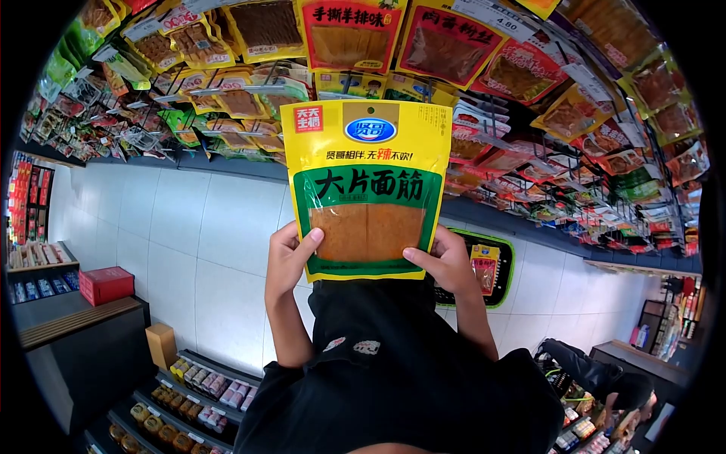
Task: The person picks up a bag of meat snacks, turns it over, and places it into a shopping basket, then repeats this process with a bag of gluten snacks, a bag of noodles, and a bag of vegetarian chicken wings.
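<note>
A yellow and green snack packet [367,185] with a blue oval logo and a clear window showing brown flat slices is held upright before my chest. My left hand [291,253] grips its lower left edge, thumb on the front. At the lower right edge, my right hand [446,261] pinches it the same way; the other fingers of both hands are behind the packet. Below my right hand, a dark basket with a green rim [508,280] stands on the floor, partly hidden by my arm. Inside it lies a red and yellow packet [485,270].
Hanging snack packets [349,34] fill the rack ahead, with price tags on its hooks. A red box [107,285] sits on a dark counter at left. Shelves of jars and cans [215,384] stand lower left. Another person [605,378] is at lower right. Pale floor tiles [174,227] lie between.
</note>
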Demonstrator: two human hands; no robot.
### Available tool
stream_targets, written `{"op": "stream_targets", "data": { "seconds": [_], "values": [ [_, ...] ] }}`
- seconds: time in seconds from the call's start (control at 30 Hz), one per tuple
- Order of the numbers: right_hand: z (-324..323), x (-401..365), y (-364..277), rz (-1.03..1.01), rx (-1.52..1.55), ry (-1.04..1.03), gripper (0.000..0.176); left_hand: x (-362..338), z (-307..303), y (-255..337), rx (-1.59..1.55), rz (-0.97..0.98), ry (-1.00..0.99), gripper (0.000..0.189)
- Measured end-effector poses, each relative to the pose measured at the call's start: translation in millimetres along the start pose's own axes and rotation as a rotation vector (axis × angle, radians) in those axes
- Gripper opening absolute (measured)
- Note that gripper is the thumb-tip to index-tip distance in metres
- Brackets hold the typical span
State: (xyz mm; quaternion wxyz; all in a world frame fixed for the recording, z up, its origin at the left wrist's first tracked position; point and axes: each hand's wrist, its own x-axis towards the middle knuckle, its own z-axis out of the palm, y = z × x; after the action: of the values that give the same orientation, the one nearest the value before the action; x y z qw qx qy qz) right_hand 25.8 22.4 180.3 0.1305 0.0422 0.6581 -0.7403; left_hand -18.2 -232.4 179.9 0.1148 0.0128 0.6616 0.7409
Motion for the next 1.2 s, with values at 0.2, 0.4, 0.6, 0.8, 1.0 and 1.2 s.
{"op": "stream_targets", "data": {
  "seconds": [0.2, 0.4, 0.6, 0.8, 1.0, 1.2],
  "values": [
    [1.1, 1.2, 0.6, -0.006, 0.005, 0.004, 0.038, 0.6, -1.3, -0.7, -0.018, 0.015, -0.001, 0.023],
    [3.3, 2.4, -2.3, -0.001, -0.008, -0.001, 0.039, -0.2, -3.6, -2.6, -0.027, 0.014, 0.000, 0.023],
    [4.1, 4.2, -2.1, -0.017, -0.025, -0.006, 0.038, 0.6, -4.5, -3.4, -0.047, 0.011, 0.002, 0.023],
    [7.2, 12.7, 2.4, -0.087, 0.069, 0.013, 0.053, 0.1, -3.3, -2.0, -0.062, -0.009, 0.061, 0.019],
    [19.1, 17.9, -11.2, -0.378, -0.717, 0.357, 0.071, 3.3, 8.3, 10.1, -0.083, 0.022, 0.160, 0.019],
    [38.4, 13.5, 0.7, -0.461, -0.888, 0.028, 0.079, 6.6, 24.6, 10.1, -0.062, 0.005, 0.254, 0.020]
  ]
}}
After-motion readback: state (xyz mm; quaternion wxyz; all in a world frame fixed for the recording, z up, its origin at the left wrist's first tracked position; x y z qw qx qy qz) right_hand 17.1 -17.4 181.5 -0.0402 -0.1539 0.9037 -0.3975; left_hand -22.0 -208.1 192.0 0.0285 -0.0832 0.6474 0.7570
